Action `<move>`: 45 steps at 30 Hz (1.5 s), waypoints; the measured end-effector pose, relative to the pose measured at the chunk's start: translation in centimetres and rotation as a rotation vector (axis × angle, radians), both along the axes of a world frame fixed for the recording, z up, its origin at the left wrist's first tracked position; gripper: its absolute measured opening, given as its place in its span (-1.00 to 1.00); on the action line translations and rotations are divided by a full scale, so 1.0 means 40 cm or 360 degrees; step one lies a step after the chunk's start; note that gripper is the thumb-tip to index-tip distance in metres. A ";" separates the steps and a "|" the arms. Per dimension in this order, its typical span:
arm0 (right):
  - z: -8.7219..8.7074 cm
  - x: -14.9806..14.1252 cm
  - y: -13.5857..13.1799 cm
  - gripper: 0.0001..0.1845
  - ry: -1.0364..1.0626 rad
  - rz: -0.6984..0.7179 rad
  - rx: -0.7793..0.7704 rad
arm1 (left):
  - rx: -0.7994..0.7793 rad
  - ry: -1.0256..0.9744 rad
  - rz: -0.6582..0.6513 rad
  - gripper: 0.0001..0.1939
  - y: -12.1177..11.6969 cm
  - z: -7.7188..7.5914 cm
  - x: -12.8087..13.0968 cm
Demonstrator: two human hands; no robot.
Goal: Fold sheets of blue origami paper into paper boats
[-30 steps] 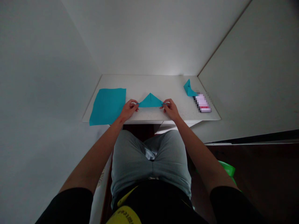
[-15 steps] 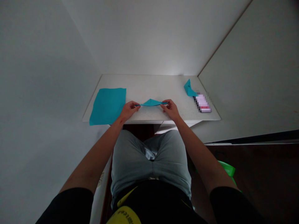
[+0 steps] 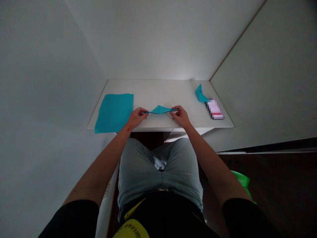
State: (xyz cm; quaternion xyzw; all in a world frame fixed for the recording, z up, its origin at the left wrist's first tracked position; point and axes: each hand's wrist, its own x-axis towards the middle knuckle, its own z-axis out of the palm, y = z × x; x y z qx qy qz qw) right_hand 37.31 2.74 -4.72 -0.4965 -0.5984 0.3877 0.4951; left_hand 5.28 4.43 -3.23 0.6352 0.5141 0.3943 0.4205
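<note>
A folded blue paper boat point(image 3: 159, 109), long and low with a pointed middle, is stretched between my two hands over the white table point(image 3: 158, 91). My left hand point(image 3: 138, 117) pinches its left tip between thumb and fingers. At the other end, my right hand point(image 3: 180, 116) has the right tip in a similar pinch. Left of my left hand lies a flat sheet of blue paper point(image 3: 115, 112), its near edge reaching past the table's front edge. Another folded blue paper piece point(image 3: 201, 94) rests at the back right.
A phone point(image 3: 215, 109), its screen blurred out, lies at the table's right, touching or close to the folded piece. White walls point(image 3: 158, 39) enclose the table behind and at the sides. Something green point(image 3: 240, 178) stands on the dark floor at the lower right.
The middle of the paper boat has tilted slightly and its peak sits a little further left. Both hands keep their pinch in nearly the same place.
</note>
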 end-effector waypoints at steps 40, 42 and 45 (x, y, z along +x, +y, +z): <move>-0.013 0.001 0.006 -0.53 -0.0033 -0.0033 -0.0015 | 0.0000 0.0103 0.0006 -0.77 0.001 -0.007 0.003; -0.013 0.000 0.005 -0.55 -0.0047 -0.0057 -0.0020 | 0.0010 0.0099 -0.0003 -0.75 0.002 -0.008 0.002; -0.011 -0.003 0.002 -0.55 -0.0090 -0.0104 -0.0022 | 0.0027 0.0103 -0.0019 -0.71 0.001 -0.009 -0.001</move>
